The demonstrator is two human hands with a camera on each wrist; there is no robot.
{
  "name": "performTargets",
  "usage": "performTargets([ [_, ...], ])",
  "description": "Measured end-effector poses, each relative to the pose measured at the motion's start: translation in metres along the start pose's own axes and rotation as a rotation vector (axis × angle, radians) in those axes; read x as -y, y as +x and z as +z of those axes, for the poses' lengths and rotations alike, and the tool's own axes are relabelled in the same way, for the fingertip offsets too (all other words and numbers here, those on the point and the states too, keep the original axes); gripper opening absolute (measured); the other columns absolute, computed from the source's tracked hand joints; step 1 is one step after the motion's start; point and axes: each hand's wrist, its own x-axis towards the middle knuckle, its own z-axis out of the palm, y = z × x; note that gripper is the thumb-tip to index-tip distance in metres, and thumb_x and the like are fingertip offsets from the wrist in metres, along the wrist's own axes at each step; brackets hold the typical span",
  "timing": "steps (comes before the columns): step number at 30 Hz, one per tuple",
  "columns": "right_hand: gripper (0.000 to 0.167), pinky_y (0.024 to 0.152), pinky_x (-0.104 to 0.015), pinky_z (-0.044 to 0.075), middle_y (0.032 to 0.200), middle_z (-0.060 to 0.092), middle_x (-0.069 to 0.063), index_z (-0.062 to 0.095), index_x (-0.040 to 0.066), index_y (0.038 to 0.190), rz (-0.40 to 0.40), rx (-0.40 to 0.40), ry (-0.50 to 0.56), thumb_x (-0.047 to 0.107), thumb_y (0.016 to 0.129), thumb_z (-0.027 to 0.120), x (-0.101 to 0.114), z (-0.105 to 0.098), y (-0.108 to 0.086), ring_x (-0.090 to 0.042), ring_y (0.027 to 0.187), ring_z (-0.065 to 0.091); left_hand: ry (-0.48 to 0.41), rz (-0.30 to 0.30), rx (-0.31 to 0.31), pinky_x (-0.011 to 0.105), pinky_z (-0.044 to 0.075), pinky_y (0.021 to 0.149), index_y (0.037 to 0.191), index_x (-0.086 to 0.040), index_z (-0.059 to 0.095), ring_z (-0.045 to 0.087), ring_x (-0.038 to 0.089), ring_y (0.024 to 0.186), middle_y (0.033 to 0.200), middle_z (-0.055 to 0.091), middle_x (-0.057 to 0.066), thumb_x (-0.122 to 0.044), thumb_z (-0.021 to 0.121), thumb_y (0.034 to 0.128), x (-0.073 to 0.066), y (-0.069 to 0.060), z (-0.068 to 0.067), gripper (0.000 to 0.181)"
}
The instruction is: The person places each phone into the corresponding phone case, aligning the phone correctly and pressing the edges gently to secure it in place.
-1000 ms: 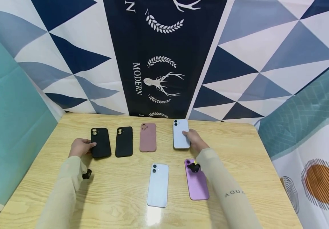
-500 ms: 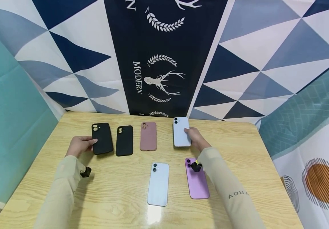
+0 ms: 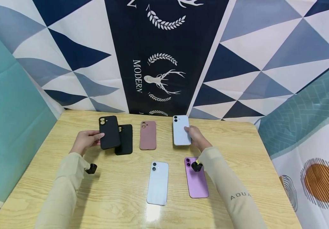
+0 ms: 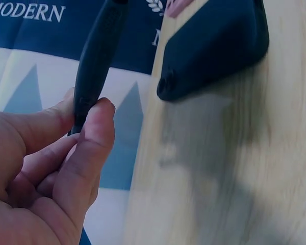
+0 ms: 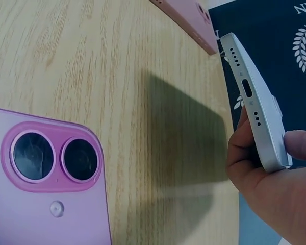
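Observation:
My left hand point(image 3: 86, 140) pinches a black phone case point(image 3: 110, 133) by its left edge, thumb on its back. In the left wrist view this case point(image 4: 96, 64) stands edge-on, above the tabletop. From the head it partly covers a second black phone case point(image 3: 127, 140), which lies on the table. At the back, my right hand point(image 3: 196, 136) grips a pale blue smartphone point(image 3: 181, 129) by its right edge, thumb over its back. The right wrist view shows this phone's point(image 5: 257, 104) charging-port end, raised off the wood.
A dusty-pink phone case point(image 3: 147, 135) lies between the hands. Nearer the front are a whitish smartphone point(image 3: 157, 184) and, under my right forearm, a purple smartphone point(image 3: 197, 186). A patterned cloth wall point(image 3: 161, 41) borders the back edge of the wooden table point(image 3: 118, 197).
My left hand has lifted the black case and carried it up and right, so it now overlaps the second one. My right hand with the pale blue phone has barely moved.

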Motion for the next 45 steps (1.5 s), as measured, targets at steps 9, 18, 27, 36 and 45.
performTargets([
  [9,0.053,0.103,-0.039,0.042,0.131,0.04,-0.019,0.013,-0.005,0.147,0.009,0.007,-0.009,0.019,0.102,0.029,0.003,0.0,-0.002,-0.025,0.11,0.047,0.013,0.002,0.015,0.03,0.055,0.086,0.137,0.0,0.045,0.061,-0.002,0.069,0.114,0.058,0.01,-0.03,0.061,0.0914,-0.014,0.0,0.016,0.057],
  [18,0.053,0.095,-0.033,0.045,0.127,0.044,-0.018,0.015,-0.006,0.146,-0.014,0.012,-0.005,0.018,0.101,0.03,0.005,0.004,-0.007,-0.019,0.1,0.05,-0.033,0.004,0.027,0.03,0.055,0.086,0.137,-0.001,0.045,0.062,-0.001,0.068,0.116,0.058,0.012,-0.027,0.062,0.091,-0.024,0.001,0.032,0.055],
  [27,0.058,0.109,-0.039,0.036,0.143,0.033,-0.021,0.006,-0.003,0.148,0.009,-0.002,0.019,0.019,0.101,0.031,0.007,0.004,-0.008,-0.029,0.125,0.041,-0.067,0.03,0.042,0.026,0.056,0.081,0.134,-0.001,0.048,0.061,0.0,0.065,0.108,0.06,0.01,-0.026,0.063,0.0899,-0.035,0.006,0.049,0.053],
  [36,0.056,0.112,-0.041,0.033,0.145,0.031,-0.021,0.006,-0.002,0.148,0.009,0.016,0.002,0.019,0.101,0.029,0.008,0.004,-0.012,-0.032,0.131,0.037,-0.088,0.044,0.058,0.017,0.056,0.069,0.13,0.0,0.053,0.061,0.002,0.063,0.098,0.062,0.006,-0.022,0.064,0.0895,-0.045,0.006,0.066,0.048],
  [45,0.054,0.109,-0.041,0.036,0.142,0.034,-0.023,0.01,-0.006,0.147,-0.005,0.027,0.001,0.018,0.101,0.029,0.008,0.005,-0.014,-0.03,0.124,0.041,-0.098,0.059,0.08,0.018,0.056,0.067,0.129,0.0,0.054,0.061,0.002,0.063,0.086,0.065,0.0,-0.021,0.064,0.0897,-0.052,0.005,0.078,0.045],
])
